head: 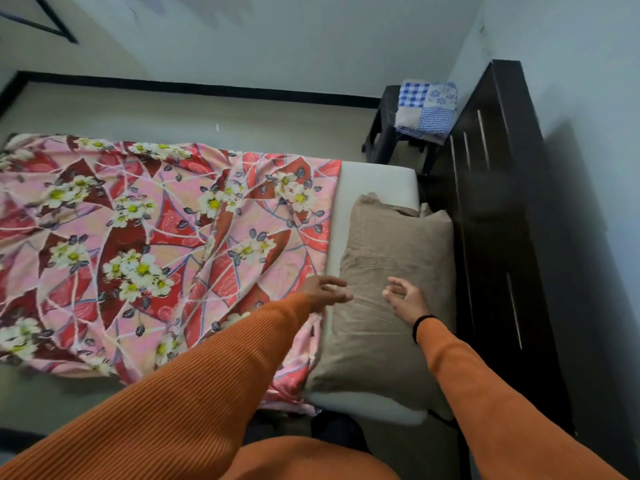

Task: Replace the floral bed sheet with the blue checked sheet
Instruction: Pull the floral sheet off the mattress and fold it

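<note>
Early stage: floral sheet (156,237) covers most of the mattress (377,183), its head-end edge lying short of the pillow (391,271) so a bare strip shows. Blue checked sheet (426,109) sits folded on the stool (382,133) beside the headboard (491,202), untouched. Left hand (323,291) and right hand (405,299) hover over the pillow, fingers loosely spread, holding nothing; likely pillow removal next.

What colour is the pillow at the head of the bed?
Plain beige-brown pillow; head view.

walls (277,36): pale, black skirting | floor (173,109): beige | headboard (498,202): dark wood | stool (384,126): black, possibly plastic
</note>
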A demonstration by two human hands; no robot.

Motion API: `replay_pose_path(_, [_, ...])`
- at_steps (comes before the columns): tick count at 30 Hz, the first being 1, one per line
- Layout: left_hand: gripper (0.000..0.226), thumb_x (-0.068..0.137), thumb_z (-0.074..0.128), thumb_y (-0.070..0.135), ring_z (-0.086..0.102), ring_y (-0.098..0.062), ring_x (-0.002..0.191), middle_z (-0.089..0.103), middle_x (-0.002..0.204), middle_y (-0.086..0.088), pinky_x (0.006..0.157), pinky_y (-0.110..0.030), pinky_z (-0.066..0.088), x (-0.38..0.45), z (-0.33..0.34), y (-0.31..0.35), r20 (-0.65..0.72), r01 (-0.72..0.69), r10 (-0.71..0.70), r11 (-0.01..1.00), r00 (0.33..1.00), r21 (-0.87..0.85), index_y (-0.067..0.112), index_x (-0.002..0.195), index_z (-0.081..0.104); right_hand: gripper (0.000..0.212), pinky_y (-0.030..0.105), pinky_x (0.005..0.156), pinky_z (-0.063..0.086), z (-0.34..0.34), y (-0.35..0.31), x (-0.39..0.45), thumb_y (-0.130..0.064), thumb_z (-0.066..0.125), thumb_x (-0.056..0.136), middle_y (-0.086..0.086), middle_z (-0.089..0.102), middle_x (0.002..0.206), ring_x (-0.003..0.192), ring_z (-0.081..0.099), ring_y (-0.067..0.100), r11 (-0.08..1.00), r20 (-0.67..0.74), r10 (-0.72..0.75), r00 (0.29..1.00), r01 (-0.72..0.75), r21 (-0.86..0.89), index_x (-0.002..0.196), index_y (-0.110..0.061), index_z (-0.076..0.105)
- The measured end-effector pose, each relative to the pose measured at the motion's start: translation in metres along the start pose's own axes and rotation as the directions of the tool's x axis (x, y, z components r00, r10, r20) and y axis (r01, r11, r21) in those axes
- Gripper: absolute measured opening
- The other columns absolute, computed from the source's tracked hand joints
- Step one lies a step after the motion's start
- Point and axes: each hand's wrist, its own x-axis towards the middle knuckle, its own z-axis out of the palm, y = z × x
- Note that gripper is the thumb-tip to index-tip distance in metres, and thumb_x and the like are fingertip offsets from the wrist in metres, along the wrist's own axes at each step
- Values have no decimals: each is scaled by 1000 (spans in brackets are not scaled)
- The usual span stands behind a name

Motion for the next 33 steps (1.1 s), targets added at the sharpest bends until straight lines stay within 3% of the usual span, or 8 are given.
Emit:
replay_pose_path(3, [38,80,86,28,64,-14,79,70,98,-6,61,-23,49,-20,-45,-13,-109,-37,32,998,994,-42,18,114,72,37,25,67,49,38,-20,-3,-17,69,94,6,67,114,93,65,13,999,80,-45,996,47,-21,130,-15,63])
replay_pose_path(7, [26,80,86,20,67,-19,79,71,93,-6,87,-45,59,-53,-101,-54,-226,-56,24,989,974,-135,18,101,72,34,29,76,51,95,-47,-11,-16,71,93,8,67,115,103,66,20,993,188,-89,978,101,-55,126,-12,64])
replay_pose_path(11, [26,85,81,18,64,-16,76,70,98,-8,60,-21,54,-91,-155,-107,-339,-9,-51,985,939,-173,12,109,73,30,28,72,50,161,-73,-24,-13,71,93,12,68,111,98,66,22,975,280,-139,950,180,-127,122,-11,65])
replay_pose_path(17, [22,89,77,16,68,-19,74,72,97,-9,50,-19,54,-134,-239,-215,-437,83,-201,958,877,-275,13,109,70,26,21,61,48,276,-87,-58,-12,70,93,13,66,103,81,63,16,941,331,-152,931,239,-239,118,-13,63])
replay_pose_path(21, [13,84,80,20,74,-27,88,77,95,-9,87,-38,61,-153,-287,-295,-467,145,-267,949,843,-282,20,96,74,31,28,69,49,361,-79,-81,-14,72,93,11,67,106,91,64,24,914,380,-124,917,254,-316,122,-9,64])
replay_pose_path(24, [13,86,80,18,71,-26,84,74,93,-8,79,-32,60,-155,-310,-344,-442,226,-372,910,816,-348,19,96,72,27,33,75,53,415,-68,-97,-16,73,91,6,67,98,92,67,25,889,436,-90,895,270,-370,117,-12,66])
replay_pose_path(28, [19,85,70,8,69,-31,101,72,112,-11,93,-40,59,-134,-326,-408,-426,317,-514,834,745,-451,27,83,72,30,34,77,58,471,-50,-104,-17,76,88,9,71,102,89,69,19,840,497,-72,865,321,-438,116,-13,70])
replay_pose_path(33, [32,101,53,12,62,-32,117,65,127,-14,104,-43,50,-115,-314,-464,-397,305,-666,684,632,-662,17,132,61,36,29,84,57,543,-40,-88,-19,75,91,-5,69,110,92,66,13,625,690,-25,723,550,-554,125,-17,65])
